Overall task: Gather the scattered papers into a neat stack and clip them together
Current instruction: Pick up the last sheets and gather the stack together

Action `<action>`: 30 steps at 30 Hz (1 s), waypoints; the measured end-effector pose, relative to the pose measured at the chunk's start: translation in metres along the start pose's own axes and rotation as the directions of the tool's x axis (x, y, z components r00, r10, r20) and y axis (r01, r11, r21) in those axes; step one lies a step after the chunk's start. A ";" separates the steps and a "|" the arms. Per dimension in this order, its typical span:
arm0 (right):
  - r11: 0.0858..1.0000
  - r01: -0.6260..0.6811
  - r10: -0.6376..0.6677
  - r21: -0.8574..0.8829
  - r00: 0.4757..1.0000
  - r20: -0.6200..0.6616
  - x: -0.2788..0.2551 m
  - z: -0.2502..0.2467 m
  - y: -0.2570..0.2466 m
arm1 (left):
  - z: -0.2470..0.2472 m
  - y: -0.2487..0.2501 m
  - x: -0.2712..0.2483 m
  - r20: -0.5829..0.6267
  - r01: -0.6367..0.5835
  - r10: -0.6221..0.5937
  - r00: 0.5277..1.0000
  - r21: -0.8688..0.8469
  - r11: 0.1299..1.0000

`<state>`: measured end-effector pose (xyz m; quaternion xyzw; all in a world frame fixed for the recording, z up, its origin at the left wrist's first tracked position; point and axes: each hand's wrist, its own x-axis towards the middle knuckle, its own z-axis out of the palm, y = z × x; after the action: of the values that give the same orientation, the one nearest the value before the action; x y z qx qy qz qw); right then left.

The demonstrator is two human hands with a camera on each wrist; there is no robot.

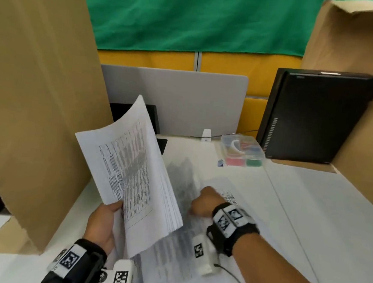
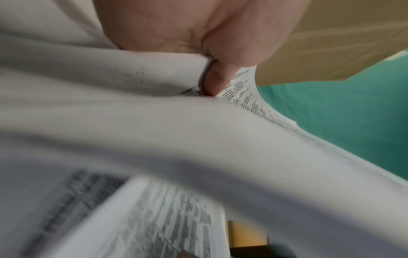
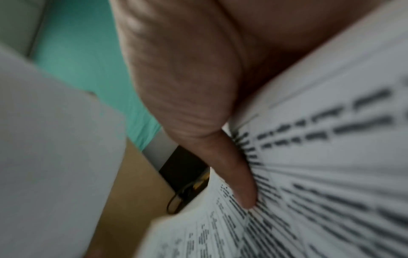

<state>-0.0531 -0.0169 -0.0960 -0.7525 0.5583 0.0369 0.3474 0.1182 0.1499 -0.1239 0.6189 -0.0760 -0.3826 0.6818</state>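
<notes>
— What's the room like?
— A white desk (image 1: 288, 194), cardboard walls, a green curtain (image 1: 190, 19) at the top.
— And the hands?
— The left hand (image 1: 102, 224) grips a raised paper stack (image 1: 134, 170) at centre-left; the right hand (image 1: 203, 202) pinches sheets (image 1: 172, 252) lying at lower centre.

A white tabletop (image 1: 299, 195) walled by brown cardboard panels (image 1: 36, 84). At the back stand a grey divider (image 1: 184, 101), a black computer case (image 1: 316, 120) and a clear plastic box (image 1: 243, 150) of coloured items.

Black wrist straps (image 1: 236, 230) bearing white coded tags (image 1: 70, 260).
</notes>
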 end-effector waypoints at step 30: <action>0.286 0.268 -0.145 0.920 0.961 -0.235 -0.031 -0.098 0.114 | 0.093 -0.017 -0.009 0.309 -0.052 -0.006 0.951 0.180 0.982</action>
<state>-0.1961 -0.0626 -0.0627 -0.4733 0.3895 -0.3807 0.6924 0.0509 0.0831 -0.1153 0.6116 -0.2239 -0.4577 0.6052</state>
